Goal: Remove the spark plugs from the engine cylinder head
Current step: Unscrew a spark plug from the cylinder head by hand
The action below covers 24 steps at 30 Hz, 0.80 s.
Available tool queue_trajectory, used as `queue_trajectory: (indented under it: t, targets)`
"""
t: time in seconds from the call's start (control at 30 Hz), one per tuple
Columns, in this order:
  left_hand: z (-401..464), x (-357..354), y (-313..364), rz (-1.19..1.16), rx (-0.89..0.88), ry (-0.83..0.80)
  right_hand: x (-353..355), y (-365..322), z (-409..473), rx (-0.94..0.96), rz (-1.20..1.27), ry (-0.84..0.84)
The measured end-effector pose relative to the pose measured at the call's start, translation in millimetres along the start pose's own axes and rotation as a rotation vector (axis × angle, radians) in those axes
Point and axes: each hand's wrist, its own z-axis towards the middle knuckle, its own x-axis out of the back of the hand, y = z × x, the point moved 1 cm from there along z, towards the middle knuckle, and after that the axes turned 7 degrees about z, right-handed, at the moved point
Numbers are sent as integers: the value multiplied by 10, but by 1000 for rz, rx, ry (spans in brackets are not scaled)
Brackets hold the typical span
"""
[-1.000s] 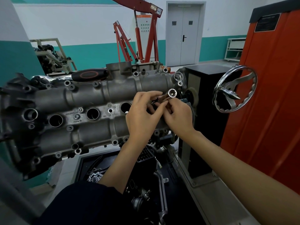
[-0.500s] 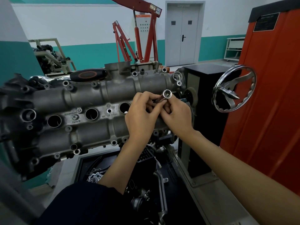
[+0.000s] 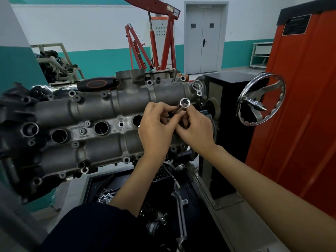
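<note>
The grey engine cylinder head (image 3: 109,140) hangs on a stand across the left and middle, with three open round plug wells (image 3: 101,128) showing in a row. In front of its right end, my left hand (image 3: 156,130) and my right hand (image 3: 196,130) both pinch a slim metal socket tool (image 3: 184,103) whose open chrome end points up toward me. Its lower end is hidden behind my fingers, so I cannot see whether a spark plug sits in it. The rightmost well is covered by my hands.
A black-and-red tool handle (image 3: 97,84) lies on top of the head. A chrome handwheel (image 3: 260,101) sticks out from the black stand (image 3: 225,113) at right, beside an orange cabinet (image 3: 300,106). Loose parts lie in a dark tray (image 3: 101,186) below. A red engine hoist (image 3: 158,42) stands behind.
Both hands have lifted the socket tool slightly up and left, away from the head. The tool's open end has come nearer the camera.
</note>
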Motion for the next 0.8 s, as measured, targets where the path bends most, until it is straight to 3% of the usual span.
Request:
queue_trajectory:
  t: [0.17,0.4,0.67,0.8]
  targets:
    - [-11,-21,10,67,62,-50,-8,22,20,-117,10,-31]
    - [20,113,-22,-169,28,-278,67,-46,18,19,-55,-193]
    - [51,271,-43,-239,296,-206,53,-205,327,-258,-41,-319]
    - [44,287,-41,-229,365,-239,159,-309,372,-302,16,-325]
